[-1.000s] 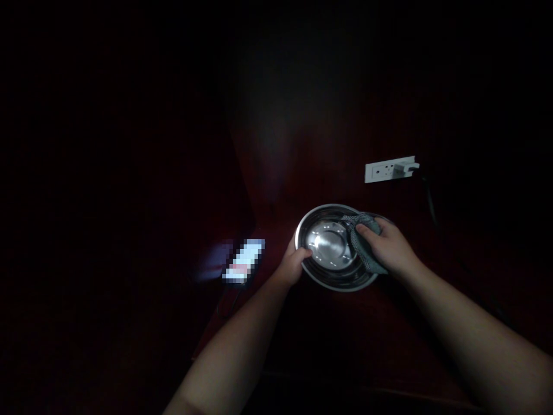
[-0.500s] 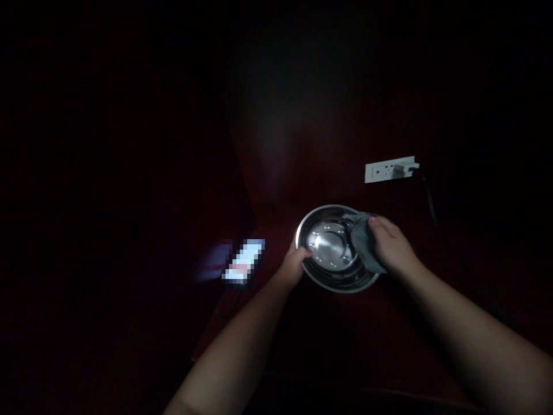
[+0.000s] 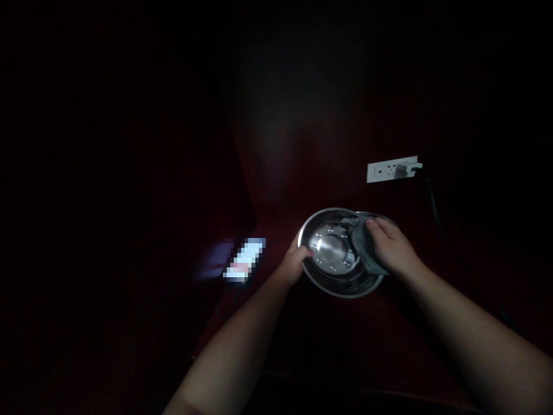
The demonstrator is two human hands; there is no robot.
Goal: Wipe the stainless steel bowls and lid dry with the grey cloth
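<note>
A shiny steel bowl (image 3: pixel 332 248) is held up in front of me, its inside facing me. My left hand (image 3: pixel 295 262) grips its left rim, thumb inside the bowl and the other fingers mostly hidden behind it. My right hand (image 3: pixel 392 246) is closed on a grey-green patterned cloth (image 3: pixel 366 248) that is folded over the bowl's right rim. Part of the cloth lies against the inner wall. The fingers under the cloth are largely out of sight.
A lit phone (image 3: pixel 244 260), its screen blurred, stands left of the bowl with a cable below it. On the dark red wall behind is a white socket panel (image 3: pixel 391 169) with a plug and a dark cable (image 3: pixel 433 202). Most of the surroundings are very dark.
The bowl sits slightly lower and further right in view. Both hands keep their holds, and the cloth stays at the right rim with only a slight shift.
</note>
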